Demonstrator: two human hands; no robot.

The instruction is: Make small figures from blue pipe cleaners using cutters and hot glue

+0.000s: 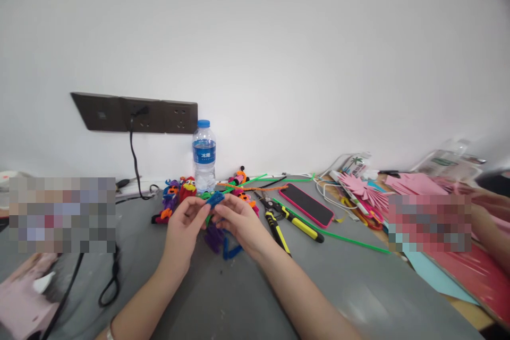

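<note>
A short bundle of blue pipe cleaner (215, 200) is held up between my two hands, above the grey table (239, 308). My left hand (186, 223) pinches its left end, and the fingertips of my right hand (239, 221) close on its right end. Below the hands lie a purple fuzzy piece (214, 239) and a bent blue pipe cleaner (231, 248), both partly covered by my fingers. Just behind are several colourful pipe-cleaner figures, among them a red and yellow one (187, 189) and an orange one (240, 176).
Behind stands a water bottle (204, 156). To the right lie yellow-black pliers (297, 223), a pink-edged phone (306, 206) and a long green pipe cleaner (350, 240). Pink folded paper (364, 189) and another person's arm (492, 223) are farther right. A black cable (134, 154) hangs left.
</note>
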